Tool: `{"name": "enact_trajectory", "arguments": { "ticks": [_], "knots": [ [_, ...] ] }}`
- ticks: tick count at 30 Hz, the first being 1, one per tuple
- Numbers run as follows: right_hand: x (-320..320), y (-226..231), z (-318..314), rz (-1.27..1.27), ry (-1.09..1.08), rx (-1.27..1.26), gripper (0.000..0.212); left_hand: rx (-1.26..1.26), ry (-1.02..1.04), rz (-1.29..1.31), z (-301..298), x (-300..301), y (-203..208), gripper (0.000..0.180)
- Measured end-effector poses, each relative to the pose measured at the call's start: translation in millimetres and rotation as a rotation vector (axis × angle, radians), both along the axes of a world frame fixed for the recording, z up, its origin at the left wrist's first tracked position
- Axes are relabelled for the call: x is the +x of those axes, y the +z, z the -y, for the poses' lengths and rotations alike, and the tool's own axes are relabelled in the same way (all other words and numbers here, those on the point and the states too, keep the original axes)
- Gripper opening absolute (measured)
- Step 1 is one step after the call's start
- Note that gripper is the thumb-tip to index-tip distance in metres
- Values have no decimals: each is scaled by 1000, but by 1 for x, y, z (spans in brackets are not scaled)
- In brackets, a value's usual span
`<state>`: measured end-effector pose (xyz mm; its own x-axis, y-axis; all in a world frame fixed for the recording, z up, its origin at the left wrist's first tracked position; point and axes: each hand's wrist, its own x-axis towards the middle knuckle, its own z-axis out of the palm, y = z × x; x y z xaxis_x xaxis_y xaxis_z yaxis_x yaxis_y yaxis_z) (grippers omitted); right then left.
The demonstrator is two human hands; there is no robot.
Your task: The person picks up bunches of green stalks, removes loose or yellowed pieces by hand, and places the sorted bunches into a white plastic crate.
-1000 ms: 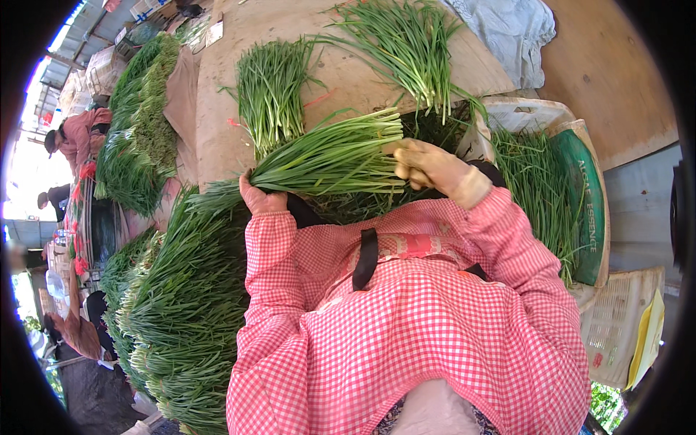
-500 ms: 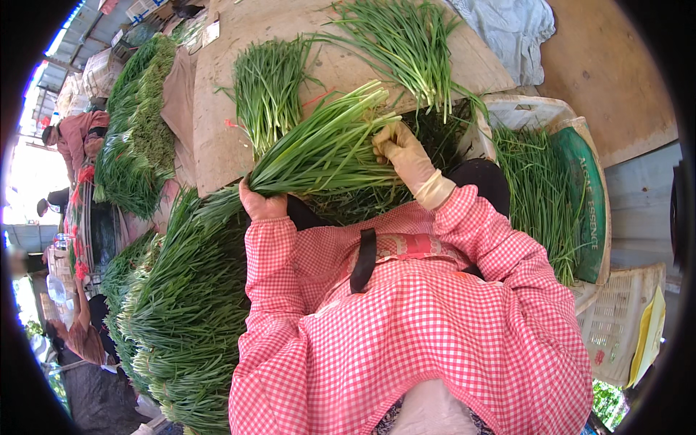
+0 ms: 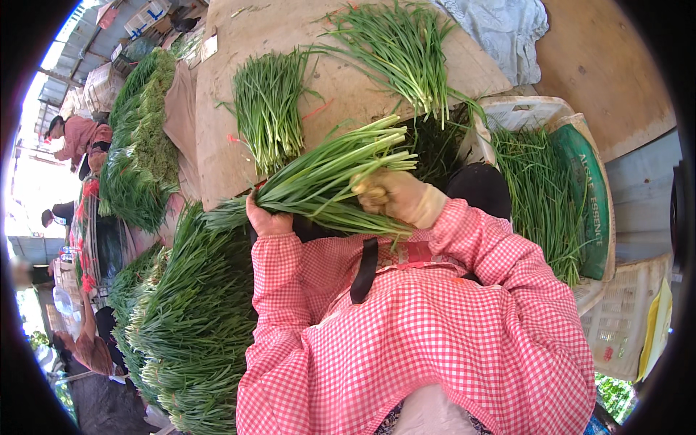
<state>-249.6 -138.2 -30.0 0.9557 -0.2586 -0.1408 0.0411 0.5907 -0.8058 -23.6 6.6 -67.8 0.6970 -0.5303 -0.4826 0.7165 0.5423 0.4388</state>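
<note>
My bare left hand (image 3: 267, 214) is closed around a bunch of garlic chives (image 3: 319, 176), gripping it toward the leafy end. The pale cut ends point up to the right. Against the lower side of those stalks is my gloved right hand (image 3: 393, 197), its fingers curled in and slightly blurred; what they pinch is hidden. Two other chive bundles lie beyond on the board: a smaller bundle (image 3: 270, 109) and a larger bundle (image 3: 402, 54) to its right. Loose chives (image 3: 536, 196) fill the crate at my right.
A big heap of chives (image 3: 188, 319) rises at my left, with another green pile (image 3: 141, 159) farther off. The wooden board (image 3: 217, 101) spans the front. A white crate (image 3: 525, 109) with a green sack (image 3: 586, 196) stands at right. Co-workers (image 3: 83, 138) are at far left.
My right hand has drawn slightly down and left and curled from a pinch at the stalk ends into a fist. The bunch's cut ends sit lower and farther right.
</note>
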Motion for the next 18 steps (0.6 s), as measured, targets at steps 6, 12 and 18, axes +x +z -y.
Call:
{"name": "enact_trajectory", "arguments": {
  "ticks": [6, 12, 18],
  "knots": [
    [-78, 39, 21, 425, -177, 109, 32, -79, 44, -42, -2, 15, -14, 28],
    [-152, 68, 59, 143, -152, -212, 16, 59, 68, -55, 1, 10, -1, 36],
    [-80, 16, 54, -34, -425, -1178, 35, 1, 5, -25, 1, 15, -16, 29]
  ]
}}
